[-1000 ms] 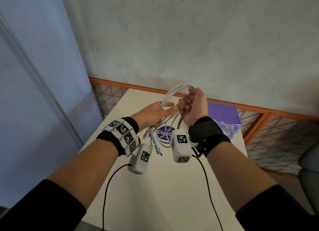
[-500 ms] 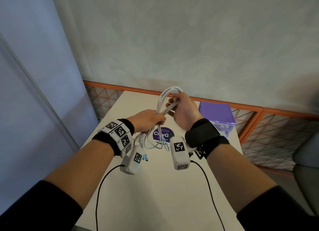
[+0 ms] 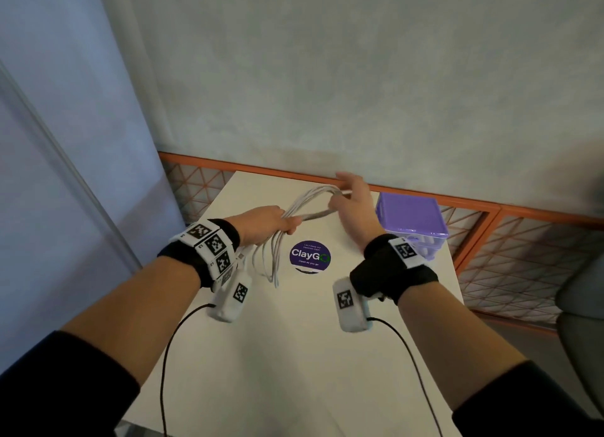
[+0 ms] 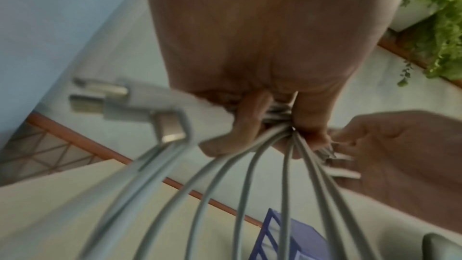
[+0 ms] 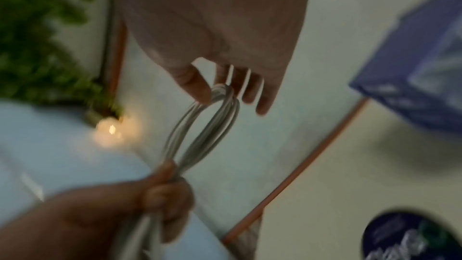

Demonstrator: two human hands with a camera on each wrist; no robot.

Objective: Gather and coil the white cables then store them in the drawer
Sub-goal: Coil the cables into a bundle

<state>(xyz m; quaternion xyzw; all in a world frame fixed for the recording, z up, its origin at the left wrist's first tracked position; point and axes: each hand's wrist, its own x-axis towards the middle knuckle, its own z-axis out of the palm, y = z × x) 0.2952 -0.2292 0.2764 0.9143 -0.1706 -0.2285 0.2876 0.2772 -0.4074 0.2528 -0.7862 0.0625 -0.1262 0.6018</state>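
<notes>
The left hand (image 3: 266, 223) is fisted, fingers curled tight around what it grips. At its two o'clock, the right hand (image 3: 351, 201) has fingers loosely extended, thumb touching.

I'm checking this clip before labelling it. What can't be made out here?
- Drawers of the purple box: open or shut unclear, head view; right hand overlaps it.
- Right hand's hold on the white cables: right wrist view blurred.
- Plug types: left wrist view blurred.
- Cable count: strands bunch inside the left hand.
</notes>
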